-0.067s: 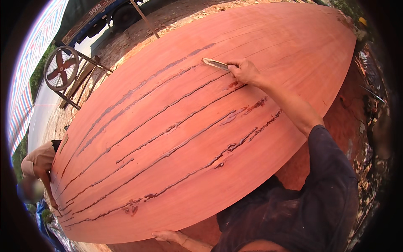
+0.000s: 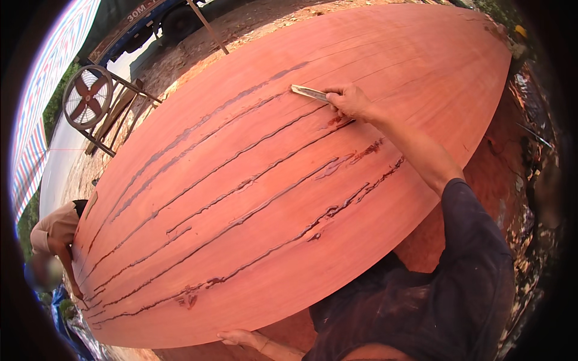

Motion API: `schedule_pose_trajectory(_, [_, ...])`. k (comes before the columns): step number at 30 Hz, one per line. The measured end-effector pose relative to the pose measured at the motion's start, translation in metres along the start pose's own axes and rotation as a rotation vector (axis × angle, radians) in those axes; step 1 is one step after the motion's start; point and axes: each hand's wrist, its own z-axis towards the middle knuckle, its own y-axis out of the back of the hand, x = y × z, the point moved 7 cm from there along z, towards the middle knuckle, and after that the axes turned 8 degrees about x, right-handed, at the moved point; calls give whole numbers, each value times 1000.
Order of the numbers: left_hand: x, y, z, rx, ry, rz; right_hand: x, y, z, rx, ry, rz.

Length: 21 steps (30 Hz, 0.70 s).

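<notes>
**Pinching a flat tool [image 2: 309,92] over a reddish wooden surface [image 2: 289,283]**

Gripping the flat tool by its near end between thumb and fingers of the right hand [image 2: 348,101], past the surface's middle, with its pale tip beside the upper end of a dark line [image 2: 164,167]. Resting the left hand [image 2: 238,337] at the near edge; cannot tell, so close to the rim, whether curled or spread. Having a stooping co-worker [image 2: 57,231] at the left end and a round fan [image 2: 88,97] beyond the far edge.

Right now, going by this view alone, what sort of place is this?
Probably an open-air woodworking yard: a broad, reddish wooden panel streaked with dark lines, a round, caged, brown-bladed fan beyond it, and a red, white and blue striped sheet.
</notes>
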Motion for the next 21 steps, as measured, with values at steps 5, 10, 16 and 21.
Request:
schedule_pose_trajectory(5, [4, 1, 7, 21, -16, 65, -7, 0, 8, 63, -31, 80])
schedule_pose_trajectory(10, [0, 2, 3, 17, 22, 100, -12, 6, 17, 47, -22, 35])
schedule_pose_trajectory(16, [11, 4, 8, -50, 9, 51, -3, 30, 14, 158, -187, -88])
schedule_pose_trajectory(21, [-4, -3, 3, 16, -56, -106, 28, 52, 0, 6, -91, -396])
